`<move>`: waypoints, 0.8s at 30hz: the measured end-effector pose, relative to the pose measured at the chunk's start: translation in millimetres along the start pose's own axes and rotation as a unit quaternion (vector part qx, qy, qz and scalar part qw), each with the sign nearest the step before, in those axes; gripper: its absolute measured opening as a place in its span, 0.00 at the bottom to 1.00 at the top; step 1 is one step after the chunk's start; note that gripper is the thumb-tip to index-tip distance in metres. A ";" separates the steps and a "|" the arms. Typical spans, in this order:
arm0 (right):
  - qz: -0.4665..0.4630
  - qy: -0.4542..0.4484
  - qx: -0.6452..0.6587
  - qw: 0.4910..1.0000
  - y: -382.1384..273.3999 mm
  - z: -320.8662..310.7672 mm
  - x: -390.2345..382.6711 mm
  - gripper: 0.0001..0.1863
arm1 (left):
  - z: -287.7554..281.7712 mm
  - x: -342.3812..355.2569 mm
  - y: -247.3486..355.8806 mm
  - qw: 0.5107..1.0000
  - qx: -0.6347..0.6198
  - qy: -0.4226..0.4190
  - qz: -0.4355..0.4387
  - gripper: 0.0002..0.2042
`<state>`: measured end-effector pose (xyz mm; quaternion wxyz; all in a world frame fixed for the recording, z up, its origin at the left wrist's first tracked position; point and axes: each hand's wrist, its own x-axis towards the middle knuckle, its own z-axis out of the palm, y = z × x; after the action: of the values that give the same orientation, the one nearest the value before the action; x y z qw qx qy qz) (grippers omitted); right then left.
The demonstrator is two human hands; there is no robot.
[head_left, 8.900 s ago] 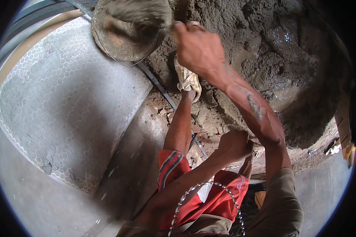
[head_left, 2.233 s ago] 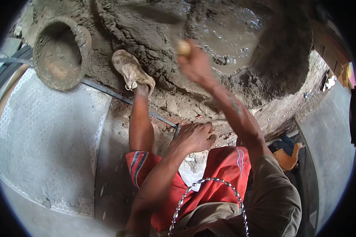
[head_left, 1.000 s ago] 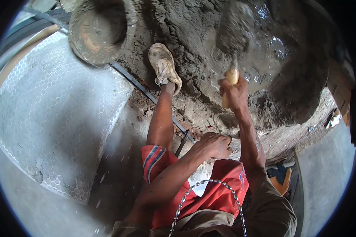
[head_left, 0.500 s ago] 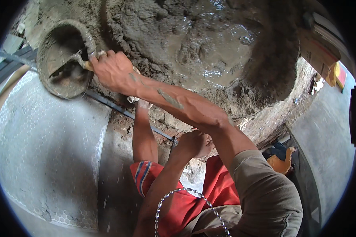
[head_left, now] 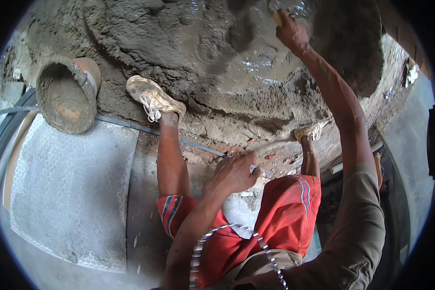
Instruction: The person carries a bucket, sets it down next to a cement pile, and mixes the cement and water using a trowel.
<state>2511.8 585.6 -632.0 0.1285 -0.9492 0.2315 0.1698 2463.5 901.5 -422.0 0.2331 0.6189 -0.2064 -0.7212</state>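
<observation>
My right hand [head_left: 293, 33], at the end of my stretched arm, is closed round the yellowish handle of a trowel [head_left: 277, 18] over the wet grey mortar [head_left: 203, 36]. The trowel's blade is blurred and hard to make out against the mortar. Above my red shorts, my left hand [head_left: 234, 174] has its fingers curled in; a small pale bit shows by its thumb, and I cannot tell what, if anything, it holds. At the left a mortar-caked bucket [head_left: 93, 72] leans with its mouth toward me, a crust of mortar coating its inside.
A panel with a honeycomb pattern [head_left: 72, 193] lies at the left. A thin metal bar [head_left: 200, 146] runs along the mortar's near edge. My left shoe [head_left: 166, 104] rests on the mortar; my right shoe [head_left: 314, 130] stands at its edge. A bead chain [head_left: 205, 237] hangs before me.
My right hand has swung with the trowel from the bucket at the left to the wet mortar at the upper right. My left hand stays near my lap. The bucket now tilts more toward me.
</observation>
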 end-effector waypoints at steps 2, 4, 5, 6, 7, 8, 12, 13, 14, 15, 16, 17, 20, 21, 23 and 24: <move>0.018 -0.078 0.037 0.996 20.4 23.7 -40.9 0.22 | -2.6 7.3 3.3 0.999 -0.019 -0.035 -0.028 0.15; -0.005 -0.132 0.044 0.990 -3.9 23.4 -83.8 0.20 | -5.4 6.6 -4.2 0.997 -0.021 -0.039 -0.056 0.15; 0.004 -0.184 0.048 0.982 -9.3 20.3 -97.1 0.19 | -5.8 7.1 -5.7 0.997 -0.015 -0.040 -0.059 0.15; -0.014 -0.161 0.037 0.986 -12.9 21.7 -115.8 0.20 | -5.7 9.1 -5.3 0.999 -0.008 -0.024 -0.047 0.15; -0.092 -0.104 0.064 0.988 -12.8 24.1 -135.5 0.18 | -3.6 13.6 -2.4 0.999 -0.003 -0.009 -0.032 0.15; -0.002 -0.160 0.136 0.978 -38.9 15.4 -147.3 0.18 | -1.1 15.7 -2.7 0.998 -0.005 -0.019 -0.059 0.15; 0.064 -0.333 0.250 0.907 -120.8 38.2 -156.5 0.15 | 22.2 22.7 -21.7 0.999 -0.019 -0.026 -0.032 0.14; 0.068 -0.332 0.256 0.905 -129.9 42.5 -154.4 0.15 | 16.5 20.7 -16.0 0.998 -0.005 -0.031 -0.057 0.14; 0.065 -0.328 0.240 0.912 -132.0 49.8 -153.8 0.14 | 14.7 23.1 -12.1 0.996 0.007 -0.039 -0.079 0.13; 0.062 -0.324 0.222 0.918 -128.4 56.6 -154.1 0.14 | 14.3 28.8 -8.8 0.996 0.009 -0.047 -0.078 0.13; 0.095 -0.308 0.222 0.920 -119.7 65.0 -157.6 0.13 | 11.2 30.2 -6.5 0.993 0.004 -0.052 -0.105 0.13; 0.140 -0.270 0.235 0.923 -103.3 66.3 -156.9 0.14 | 9.5 30.7 -3.9 0.990 -0.002 -0.051 -0.133 0.13; 0.244 -0.216 0.212 0.921 -37.7 64.6 -166.7 0.15 | 16.3 29.7 -12.5 0.992 -0.002 -0.033 -0.120 0.14; 0.263 -0.193 0.195 0.925 -17.4 60.2 -168.3 0.18 | 15.5 28.8 -12.7 0.992 0.010 -0.026 -0.120 0.14; 0.300 -0.136 0.192 0.924 24.8 54.4 -165.9 0.21 | 10.9 27.4 -7.6 0.992 0.011 -0.024 -0.122 0.15; 0.292 -0.076 0.162 0.940 64.0 65.3 -169.3 0.23 | 11.9 30.9 -4.4 0.993 0.008 -0.028 -0.117 0.15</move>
<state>2322.3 618.6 -637.2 0.2430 -0.7906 0.5120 0.2318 2447.5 886.9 -447.4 0.1363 0.6201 -0.1443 -0.7590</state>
